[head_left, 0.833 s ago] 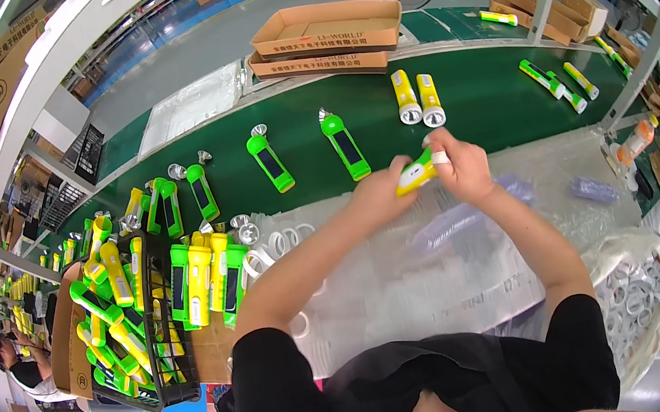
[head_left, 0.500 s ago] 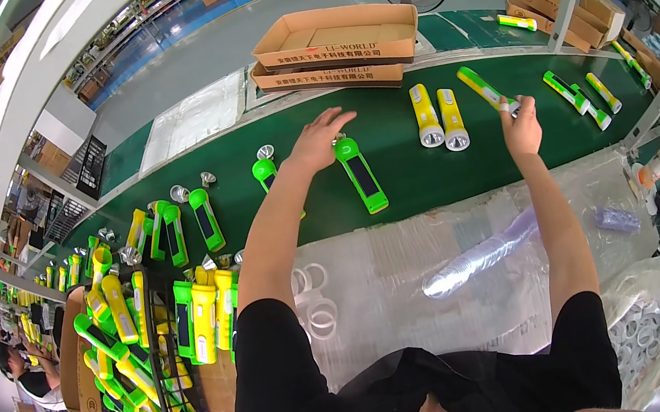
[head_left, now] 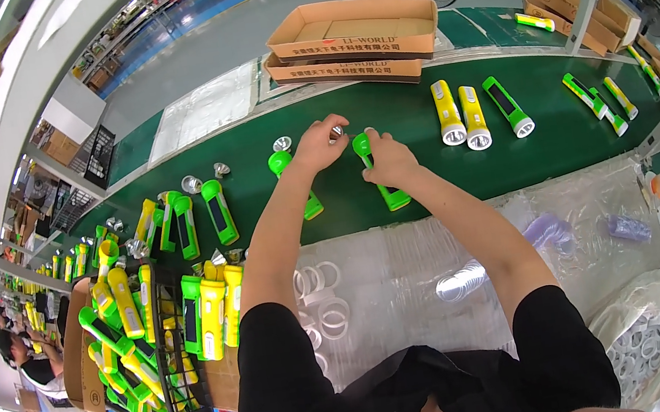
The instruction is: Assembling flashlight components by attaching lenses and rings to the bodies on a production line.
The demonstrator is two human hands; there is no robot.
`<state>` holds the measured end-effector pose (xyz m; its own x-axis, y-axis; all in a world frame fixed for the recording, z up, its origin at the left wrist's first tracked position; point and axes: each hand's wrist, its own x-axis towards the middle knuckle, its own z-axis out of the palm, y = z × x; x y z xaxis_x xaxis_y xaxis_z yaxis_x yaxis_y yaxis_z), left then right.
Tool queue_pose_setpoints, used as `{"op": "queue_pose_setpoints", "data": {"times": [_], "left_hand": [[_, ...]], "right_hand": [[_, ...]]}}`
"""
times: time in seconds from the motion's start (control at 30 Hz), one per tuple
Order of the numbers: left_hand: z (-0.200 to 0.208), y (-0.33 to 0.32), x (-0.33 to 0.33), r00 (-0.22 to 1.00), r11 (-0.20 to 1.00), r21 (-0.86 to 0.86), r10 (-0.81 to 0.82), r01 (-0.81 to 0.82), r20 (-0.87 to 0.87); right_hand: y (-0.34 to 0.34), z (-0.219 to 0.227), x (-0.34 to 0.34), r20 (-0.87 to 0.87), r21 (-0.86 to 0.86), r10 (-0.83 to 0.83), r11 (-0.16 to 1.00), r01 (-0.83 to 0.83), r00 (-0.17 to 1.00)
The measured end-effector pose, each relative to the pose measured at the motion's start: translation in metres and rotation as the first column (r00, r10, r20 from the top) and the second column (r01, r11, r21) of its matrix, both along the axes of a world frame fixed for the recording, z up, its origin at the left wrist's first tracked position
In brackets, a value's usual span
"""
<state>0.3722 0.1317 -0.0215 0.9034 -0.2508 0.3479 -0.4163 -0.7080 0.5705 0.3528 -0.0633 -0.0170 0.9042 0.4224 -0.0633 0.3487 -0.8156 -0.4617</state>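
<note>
My left hand (head_left: 319,146) is pinched on a small silver reflector cup (head_left: 337,132), just left of a green flashlight (head_left: 394,197). My right hand (head_left: 391,159) grips that flashlight's body, its round green head toward the far side and its lower end toward me. Another green flashlight (head_left: 313,206) lies partly hidden behind my left forearm, with a loose reflector (head_left: 281,144) by its head. Right of my hands rest two yellow flashlights (head_left: 447,113) with clear-fronted heads and a green flashlight (head_left: 508,106) with a dark panel.
More flashlights (head_left: 219,212) and reflectors line the green belt at left. A black crate (head_left: 170,349) is heaped with flashlights. White rings (head_left: 332,318) and a stack of clear discs (head_left: 461,283) lie on the plastic-covered table. Cardboard trays (head_left: 353,49) stand beyond the belt.
My right hand has let go of the green flashlight at right, which now lies beside the yellow pair, and moved left onto the one before me. My left hand has closed on a reflector.
</note>
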Motion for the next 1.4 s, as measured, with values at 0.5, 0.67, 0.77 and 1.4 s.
{"op": "queue_pose_setpoints", "data": {"times": [0.5,0.67,0.77,1.4], "left_hand": [[0.065,-0.104,-0.291,0.913,0.940,-0.133,-0.262,0.315,0.314],[0.043,-0.129,-0.323,0.882,0.903,-0.107,-0.372,0.416,0.290],[0.032,-0.143,-0.320,0.934,0.904,-0.263,-0.286,0.337,0.213],[-0.029,-0.150,-0.275,0.996,0.962,-0.258,-0.084,0.091,0.038]], "right_hand": [[-0.094,0.045,-0.263,-0.424,0.838,0.486,0.531,0.128,0.764],[-0.104,0.016,-0.315,-0.403,0.891,0.371,0.368,0.266,0.837],[-0.117,0.024,-0.321,-0.554,0.831,0.412,0.221,0.511,0.723],[-0.149,0.020,-0.329,-0.570,0.817,0.320,0.122,0.563,0.757]]}}
